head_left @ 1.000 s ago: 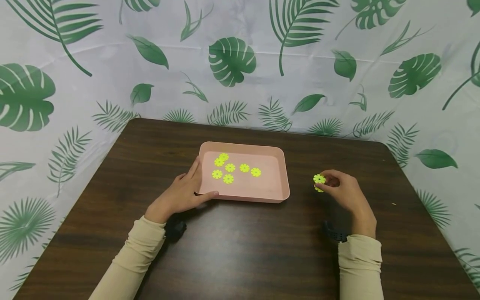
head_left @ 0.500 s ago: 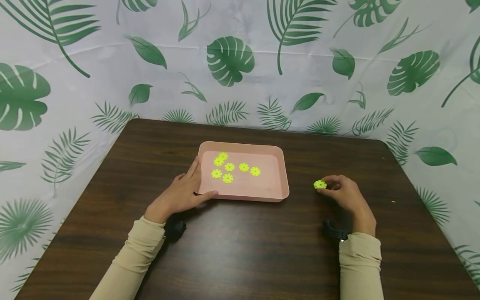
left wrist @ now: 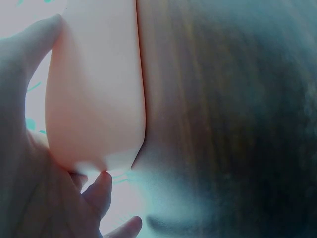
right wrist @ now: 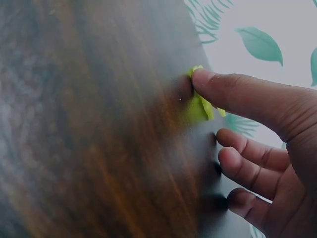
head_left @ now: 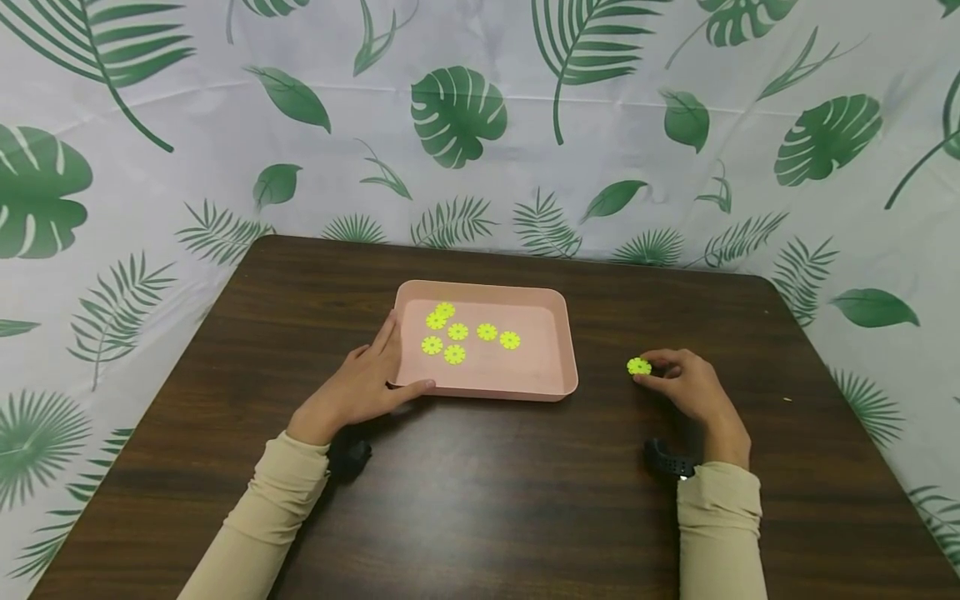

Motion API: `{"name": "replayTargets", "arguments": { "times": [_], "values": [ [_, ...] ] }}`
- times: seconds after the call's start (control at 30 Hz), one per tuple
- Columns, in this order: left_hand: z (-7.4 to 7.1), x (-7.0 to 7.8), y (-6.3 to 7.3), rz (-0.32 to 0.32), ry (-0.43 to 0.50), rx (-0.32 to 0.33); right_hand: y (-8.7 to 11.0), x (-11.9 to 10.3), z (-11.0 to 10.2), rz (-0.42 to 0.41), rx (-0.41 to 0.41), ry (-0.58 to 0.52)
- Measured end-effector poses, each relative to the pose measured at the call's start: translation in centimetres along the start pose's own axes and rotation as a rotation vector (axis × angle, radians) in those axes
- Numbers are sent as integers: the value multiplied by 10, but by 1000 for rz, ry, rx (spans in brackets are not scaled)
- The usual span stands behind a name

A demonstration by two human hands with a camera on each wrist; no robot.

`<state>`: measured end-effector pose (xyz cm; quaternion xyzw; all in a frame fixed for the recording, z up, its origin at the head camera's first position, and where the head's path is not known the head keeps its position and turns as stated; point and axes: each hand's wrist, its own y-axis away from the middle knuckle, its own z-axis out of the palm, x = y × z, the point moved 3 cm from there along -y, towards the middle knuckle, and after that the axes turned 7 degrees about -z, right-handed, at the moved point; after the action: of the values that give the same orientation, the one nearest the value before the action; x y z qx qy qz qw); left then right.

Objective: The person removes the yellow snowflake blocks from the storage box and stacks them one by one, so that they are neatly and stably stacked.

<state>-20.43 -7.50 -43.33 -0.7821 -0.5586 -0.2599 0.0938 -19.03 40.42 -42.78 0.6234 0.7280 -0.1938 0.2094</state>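
My left hand (head_left: 358,382) lies at the near left corner of a shallow pink tray (head_left: 542,358). Its fingers extend along the left side, and the thumb reaches along the front rim. In the left wrist view, the thumb and fingertips touch the tray's outer wall (left wrist: 96,94). Several yellow-green notched discs (head_left: 454,354) lie flat inside, mostly to the left, two overlapping. To the tray's right, my right hand (head_left: 692,385) pinches a yellow-green notched disc (head_left: 638,367) between thumb and fingers, low over the table. The right wrist view shows its thumb (right wrist: 233,91) covering part of the yellow plastic.
The dark wood table (head_left: 495,492) has its back edge against a white cloth (head_left: 337,167) printed with green leaves. A tiny pale scrap (head_left: 787,399) lies right of my right hand. A dark watch-like band (head_left: 671,462) shows at my right wrist.
My right hand has dipped slightly, and the notched plastic in it has gone from two visible discs, one above the other, to one flatter-looking disc. The left hand and tray have stayed put.
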Motion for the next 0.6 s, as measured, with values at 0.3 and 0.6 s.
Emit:
{"name": "replayTargets", "arguments": {
  "times": [0.3, 0.6],
  "values": [
    [0, 0, 0, 13, 10, 9, 0, 2, 2, 39, -10, -23],
    [-1, 1, 1, 11, 6, 7, 0, 3, 2, 53, -23, -30]
  ]
}}
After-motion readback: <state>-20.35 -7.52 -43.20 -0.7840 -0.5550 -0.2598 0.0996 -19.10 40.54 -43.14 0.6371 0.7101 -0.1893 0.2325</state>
